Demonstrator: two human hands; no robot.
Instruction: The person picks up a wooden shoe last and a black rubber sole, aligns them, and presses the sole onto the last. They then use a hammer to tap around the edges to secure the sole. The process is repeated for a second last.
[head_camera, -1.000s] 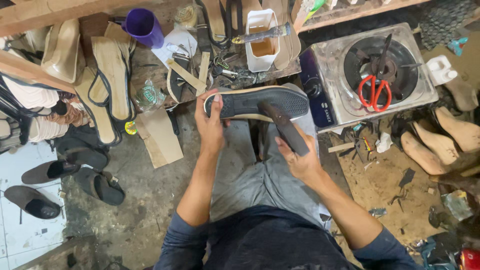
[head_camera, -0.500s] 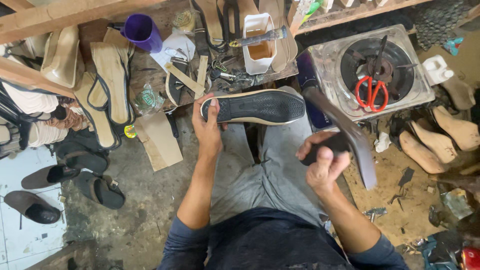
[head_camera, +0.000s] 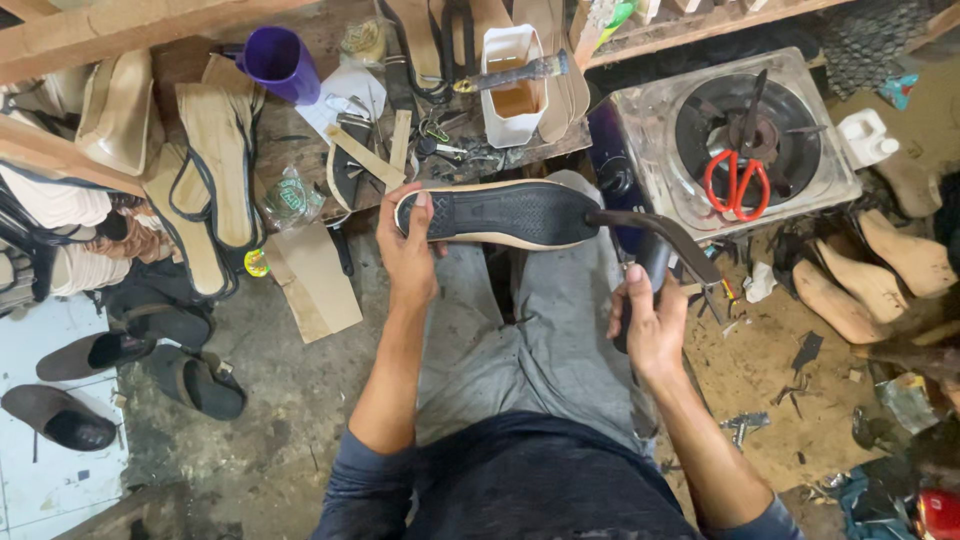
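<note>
Lower left of frame: dark slippers (head_camera: 120, 385) on floor. Upper left: purple cup (head_camera: 278, 62), tan insoles (head_camera: 215, 160). Centre: left hand (head_camera: 410, 250), fingers curled and pinching heel end of shoe (head_camera: 500, 214), sole up over lap; likely light, flexible, best gripped at heel edge. Right of centre: right hand (head_camera: 650, 320) wrapped shut on hammer (head_camera: 655, 245), head touching toe. Upper right: red scissors (head_camera: 735, 180) on stove (head_camera: 740, 140).

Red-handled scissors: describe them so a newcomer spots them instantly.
Find the square silver stove at upper right, beyond the person's right hand. On its round black burner lie the scissors. Their bright red loop handles are the only red there.
</note>
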